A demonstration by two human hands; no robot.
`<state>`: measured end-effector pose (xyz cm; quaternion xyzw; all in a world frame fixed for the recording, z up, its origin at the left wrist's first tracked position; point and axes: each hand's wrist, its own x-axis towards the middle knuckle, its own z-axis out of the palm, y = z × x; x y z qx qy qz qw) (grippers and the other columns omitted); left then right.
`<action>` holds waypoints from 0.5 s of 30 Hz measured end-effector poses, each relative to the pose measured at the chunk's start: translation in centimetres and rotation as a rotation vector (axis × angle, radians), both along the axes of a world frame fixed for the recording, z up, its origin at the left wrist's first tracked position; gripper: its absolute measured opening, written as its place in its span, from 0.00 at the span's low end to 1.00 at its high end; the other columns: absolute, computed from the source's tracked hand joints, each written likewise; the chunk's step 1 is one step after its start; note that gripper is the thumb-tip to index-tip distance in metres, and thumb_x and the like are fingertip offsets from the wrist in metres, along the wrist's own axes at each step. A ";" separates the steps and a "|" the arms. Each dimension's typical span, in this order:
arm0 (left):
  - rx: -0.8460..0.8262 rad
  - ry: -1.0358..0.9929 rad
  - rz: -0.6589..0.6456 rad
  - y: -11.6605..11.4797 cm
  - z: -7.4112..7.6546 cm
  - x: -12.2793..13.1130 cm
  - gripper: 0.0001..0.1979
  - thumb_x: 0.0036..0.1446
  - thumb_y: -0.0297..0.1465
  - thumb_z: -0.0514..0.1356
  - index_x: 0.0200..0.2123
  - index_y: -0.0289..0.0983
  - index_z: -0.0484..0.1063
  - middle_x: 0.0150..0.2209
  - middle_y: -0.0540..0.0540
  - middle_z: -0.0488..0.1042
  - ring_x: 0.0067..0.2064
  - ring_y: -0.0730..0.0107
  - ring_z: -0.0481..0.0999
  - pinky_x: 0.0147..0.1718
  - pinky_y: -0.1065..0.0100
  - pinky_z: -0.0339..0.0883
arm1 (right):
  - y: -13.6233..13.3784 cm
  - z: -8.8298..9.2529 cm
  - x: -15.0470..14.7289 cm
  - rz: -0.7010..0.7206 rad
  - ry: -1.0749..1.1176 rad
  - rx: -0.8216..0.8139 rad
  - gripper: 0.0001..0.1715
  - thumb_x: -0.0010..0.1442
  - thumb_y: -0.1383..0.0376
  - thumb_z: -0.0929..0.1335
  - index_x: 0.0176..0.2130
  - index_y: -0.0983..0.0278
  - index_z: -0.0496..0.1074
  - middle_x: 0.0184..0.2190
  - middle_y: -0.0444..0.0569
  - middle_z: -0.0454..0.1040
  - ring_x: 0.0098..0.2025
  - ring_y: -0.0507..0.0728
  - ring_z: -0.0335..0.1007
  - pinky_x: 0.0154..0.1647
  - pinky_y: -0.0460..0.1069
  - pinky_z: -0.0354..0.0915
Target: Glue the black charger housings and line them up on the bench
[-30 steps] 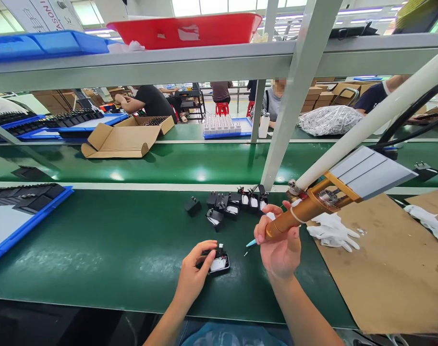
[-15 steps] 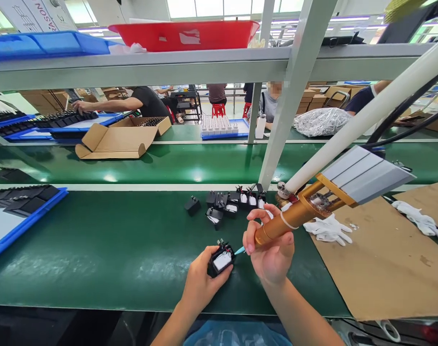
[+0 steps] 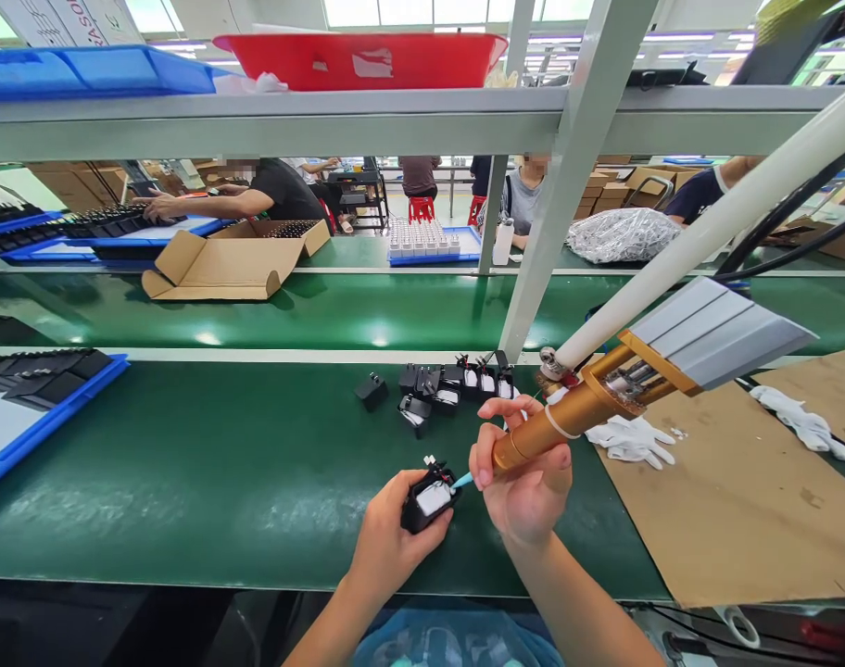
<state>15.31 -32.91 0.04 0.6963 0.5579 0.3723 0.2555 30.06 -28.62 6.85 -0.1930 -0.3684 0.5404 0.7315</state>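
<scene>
My left hand grips an open black power adapter housing between thumb and fingers, just above the green belt. A white block, small red parts and metal prongs show at its open face. My right hand is wrapped round a gold cylindrical dispensing gun. Its light blue tapered nozzle points left, with the tip at the right inner edge of the housing; whether it touches is too small to tell. Beyond my hands, several similar black adapters lie in a cluster, and a closed-looking one sits apart.
The gun joins a white slanting pole and black cables. White gloves lie by brown cardboard on the right. A blue-rimmed tray of black parts stands left. A metal upright rises behind the adapters; co-workers sit across the belts.
The nozzle tip has come slightly further over the housing's open face, and the housing is turned a little. Across the belts, a co-worker's arms have shifted at a tray.
</scene>
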 end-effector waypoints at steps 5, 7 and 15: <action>-0.007 -0.034 0.010 0.3 -0.4 0.0 0.16 0.52 0.33 0.62 0.45 0.42 0.67 0.39 0.50 0.78 0.38 0.66 0.78 0.36 0.68 0.70 | -0.2 0.3 -0.3 0.013 0.020 -0.012 0.26 0.56 0.43 0.60 0.47 0.54 0.63 0.37 0.45 0.69 0.15 0.46 0.59 0.12 0.45 0.55; -0.018 -0.054 0.019 0.4 -0.7 0.0 0.18 0.52 0.33 0.62 0.47 0.42 0.66 0.41 0.49 0.78 0.40 0.65 0.78 0.38 0.67 0.70 | -0.2 0.4 -0.4 0.008 0.012 -0.015 0.25 0.57 0.43 0.60 0.47 0.54 0.63 0.37 0.45 0.69 0.15 0.46 0.59 0.12 0.45 0.55; 0.015 -0.109 -0.019 1.0 -1.4 1.3 0.19 0.52 0.33 0.63 0.49 0.41 0.67 0.45 0.46 0.77 0.42 0.63 0.77 0.40 0.65 0.71 | -0.1 0.6 -1.2 0.005 0.001 -0.024 0.25 0.57 0.43 0.58 0.47 0.53 0.62 0.37 0.45 0.68 0.15 0.47 0.58 0.13 0.46 0.56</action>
